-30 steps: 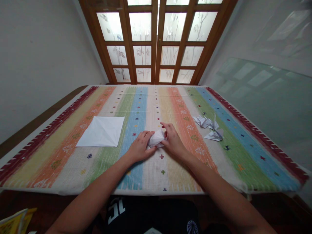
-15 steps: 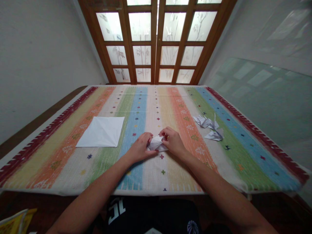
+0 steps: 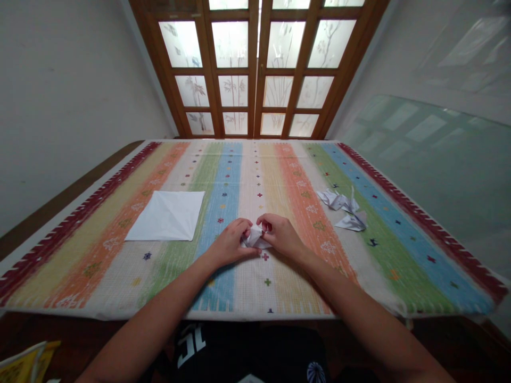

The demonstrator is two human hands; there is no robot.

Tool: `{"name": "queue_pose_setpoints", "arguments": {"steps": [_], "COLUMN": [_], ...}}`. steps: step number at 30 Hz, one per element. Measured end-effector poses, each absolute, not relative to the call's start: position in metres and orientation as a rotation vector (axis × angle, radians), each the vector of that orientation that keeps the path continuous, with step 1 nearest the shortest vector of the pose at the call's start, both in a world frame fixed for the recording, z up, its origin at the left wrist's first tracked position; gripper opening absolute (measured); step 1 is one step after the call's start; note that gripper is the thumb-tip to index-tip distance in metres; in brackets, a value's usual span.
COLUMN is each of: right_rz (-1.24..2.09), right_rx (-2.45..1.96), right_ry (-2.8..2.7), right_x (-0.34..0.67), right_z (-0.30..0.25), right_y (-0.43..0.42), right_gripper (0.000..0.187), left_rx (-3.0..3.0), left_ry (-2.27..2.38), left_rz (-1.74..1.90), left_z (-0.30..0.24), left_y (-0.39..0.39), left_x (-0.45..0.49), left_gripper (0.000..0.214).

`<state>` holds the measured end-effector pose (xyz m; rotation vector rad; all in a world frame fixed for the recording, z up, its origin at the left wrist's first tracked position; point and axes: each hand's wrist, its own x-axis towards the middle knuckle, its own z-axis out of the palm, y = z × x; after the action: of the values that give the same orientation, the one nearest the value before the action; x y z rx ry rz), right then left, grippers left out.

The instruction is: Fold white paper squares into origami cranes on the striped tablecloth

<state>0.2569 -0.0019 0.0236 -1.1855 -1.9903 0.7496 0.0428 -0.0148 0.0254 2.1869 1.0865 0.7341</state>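
Note:
A small folded piece of white paper lies between my hands near the front of the table. My left hand grips its left side, with the thumb along the near edge and the fingers behind. From the right, my right hand pinches the paper's upper part between thumb and forefinger. The fingers hide much of the folds. Off to the right sit several folded white paper figures in a loose cluster. To the left lies a flat stack or sheet of white square paper, with faint diagonal lines.
A striped tablecloth with small printed motifs covers the table. Beyond its far edge stands a wooden door with frosted panes. A glass panel leans on the right wall. A yellow item shows at the lower left.
My right hand's fingertips have shifted slightly left over the folded paper, and its upper part now stands more raised. My left hand has stayed nearly in place.

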Motion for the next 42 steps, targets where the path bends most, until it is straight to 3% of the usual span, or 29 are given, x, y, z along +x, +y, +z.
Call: {"name": "queue_pose_setpoints", "arguments": {"steps": [6,11,17,19,22,25,29,37,42], "right_rz": [0.742,0.76,0.945,1.024,1.122,1.222,1.317,0.991,0.915], "right_rx": [-1.127,-1.021,-0.97,-0.967,-0.961,-1.035,-1.093,-1.265,-1.311], "right_ry": [-2.015,-2.091,-2.075,-2.043,-1.981,-1.876,-1.756,-2.169,-2.254], "right_x": [0.26,0.268,0.276,0.277,0.279,0.282,0.291,0.302,0.298], "right_z": [0.025,0.025,0.025,0.024,0.022,0.02,0.024,0.029,0.03], "right_y": [-0.001,0.0,0.001,0.001,0.005,0.011,0.019,0.016,0.012], "right_gripper": [0.025,0.053,0.073,0.074,0.06,0.034,0.041,0.009,0.009], "left_rx": [2.182,2.151,2.171,2.195,2.231,2.271,2.336,2.401,2.412], "left_ry": [1.096,1.109,1.082,1.053,1.034,1.053,1.045,1.09,1.098], "left_rz": [0.745,0.743,0.763,0.761,0.768,0.775,0.744,0.676,0.646], "left_z": [0.026,0.024,0.027,0.028,0.027,0.023,0.02,0.019,0.019], "left_y": [-0.015,-0.015,-0.016,-0.017,-0.017,-0.016,-0.014,-0.014,-0.015], "left_x": [0.042,0.041,0.041,0.041,0.04,0.04,0.039,0.038,0.037], "left_gripper": [0.046,0.048,0.045,0.033,0.011,0.009,0.012,0.012,0.016]}}
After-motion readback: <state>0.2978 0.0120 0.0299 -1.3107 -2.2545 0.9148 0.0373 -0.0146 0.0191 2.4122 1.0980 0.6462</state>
